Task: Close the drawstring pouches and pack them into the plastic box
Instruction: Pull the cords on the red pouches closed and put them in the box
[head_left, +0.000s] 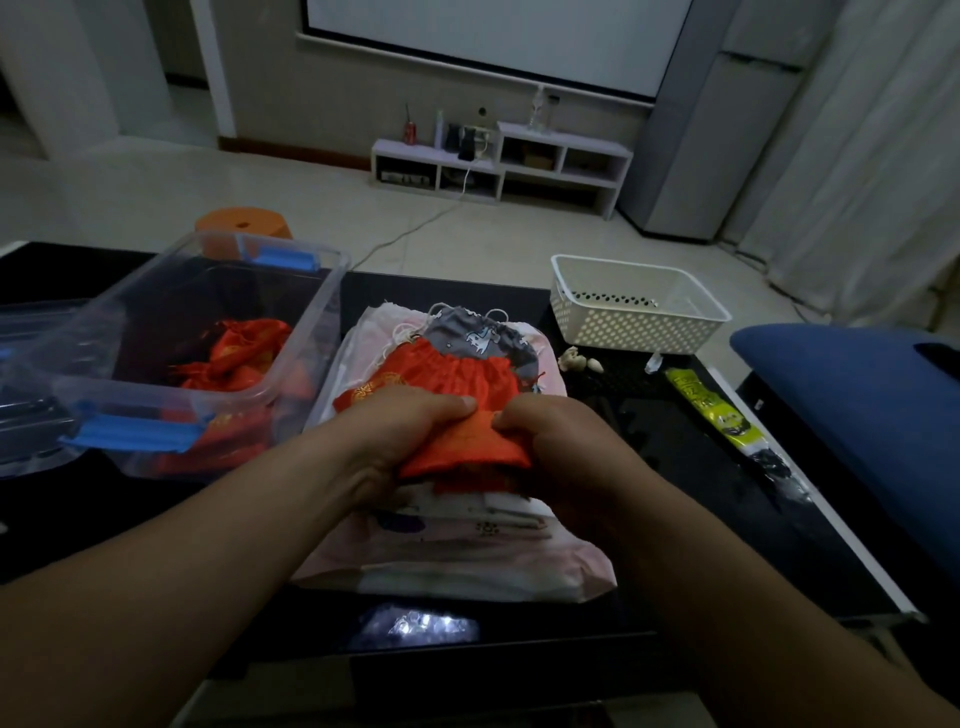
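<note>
Plastic box (311, 332), left on the desk (649, 426), contains packed red pouches (244, 348). Your left hand (410, 431) and right hand (556, 441), close together, both pinch one orange-red pouch (467, 441) at centre, above the pouch pile (467, 551). White basket (639, 332) stands far right.

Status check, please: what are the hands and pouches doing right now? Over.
Left hand and right hand both grip a red pouch over the pile. Plastic box open at left, packed pouches inside. Nothing visible blocking the way. Over.

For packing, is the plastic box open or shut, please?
Open: nothing covers the box, and red pouches lie inside.
</note>
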